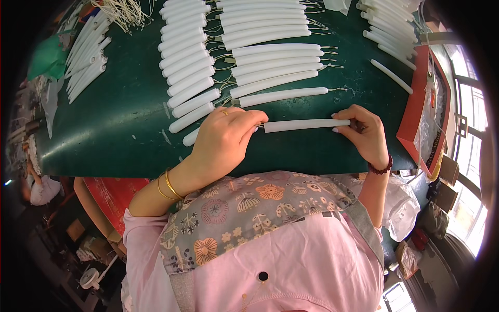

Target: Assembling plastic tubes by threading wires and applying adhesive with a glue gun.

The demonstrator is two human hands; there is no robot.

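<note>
A white, slightly tapered candle-like tube [304, 125] lies crosswise between my two hands, just above the green tabletop. My left hand [223, 138] pinches the thin wires [261, 125] at the tube's wider left end. At the narrow right end, the thumb and fingers of my right hand [366, 132] are closed on the tube. Beyond my hands, a column of similar tubes [275, 69] has wire ends sticking out at the right. Thicker white cylinders [188, 68] form a column to their left, joined to them by thin wires. My left hand partly hides the nearest cylinders.
More white tubes [88, 62] are piled at the far left, near a bundle of pale wires [125, 13]. Another pile of tubes [387, 28] lies far right, with one loose tube [391, 76] beside a red box [416, 104]. The green table's [119, 140] front edge runs before me.
</note>
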